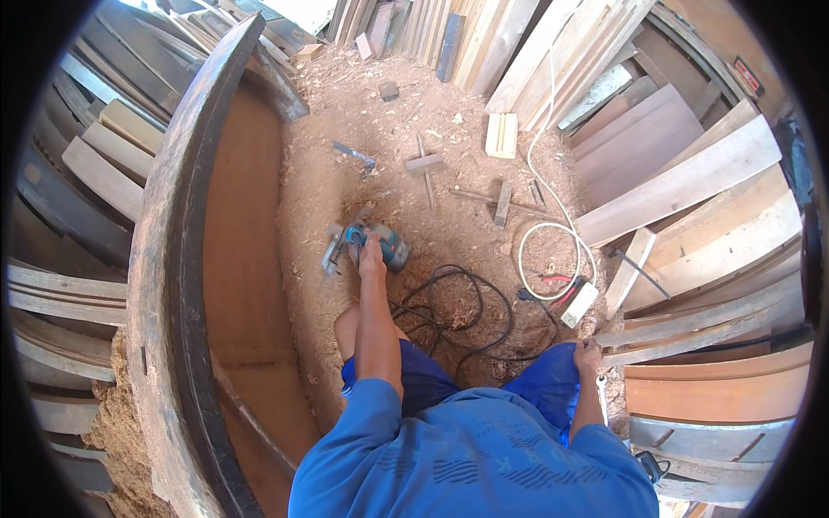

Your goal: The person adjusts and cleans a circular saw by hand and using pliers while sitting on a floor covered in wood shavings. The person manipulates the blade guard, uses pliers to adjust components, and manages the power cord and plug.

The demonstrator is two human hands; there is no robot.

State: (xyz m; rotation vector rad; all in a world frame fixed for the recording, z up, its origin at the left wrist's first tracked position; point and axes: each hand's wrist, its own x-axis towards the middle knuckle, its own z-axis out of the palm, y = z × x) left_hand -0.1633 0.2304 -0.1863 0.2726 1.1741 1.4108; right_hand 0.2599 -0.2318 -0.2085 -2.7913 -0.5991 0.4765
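Note:
My left hand (371,257) reaches down to the sawdust-covered floor and is closed on the handle of a teal electric circular saw (393,246), whose metal base and blade guard point left. A black cable (466,302) coils from the saw across the floor in front of my knees. My right hand (588,354) grips the end of a long wooden plank (682,332) that lies among stacked boards on the right. I wear a blue shirt and blue shorts.
A large curved dark wooden frame (173,216) stands at the left. Planks (682,186) are stacked at the right and back. A white cable (553,229) runs to a white power strip (579,304). Small wooden crosspieces (425,162) and a block (502,135) lie on the sawdust.

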